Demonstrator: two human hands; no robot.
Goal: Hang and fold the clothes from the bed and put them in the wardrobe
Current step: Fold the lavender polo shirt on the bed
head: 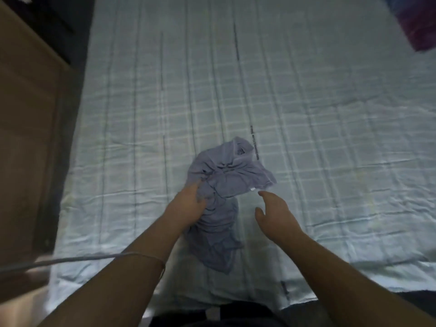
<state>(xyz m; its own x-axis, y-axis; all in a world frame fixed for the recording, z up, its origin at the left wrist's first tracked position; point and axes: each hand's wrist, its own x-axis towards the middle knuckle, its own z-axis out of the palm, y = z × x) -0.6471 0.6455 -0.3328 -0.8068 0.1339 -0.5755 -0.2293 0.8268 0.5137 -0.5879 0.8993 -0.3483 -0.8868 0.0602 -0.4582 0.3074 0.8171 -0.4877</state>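
Observation:
A crumpled pale lavender garment lies bunched on the bed, which is covered by a light blue checked sheet. My left hand grips a fold on the garment's left side, and part of the cloth trails down towards me beneath that hand. My right hand hovers just right of the garment with its fingers apart, close to the cloth's lower right corner without touching it. The wardrobe is not in view.
A brown wooden panel stands along the bed's left side, with a dark gap between them. A purple and blue cloth lies at the far right corner of the bed. A grey cable crosses my left forearm.

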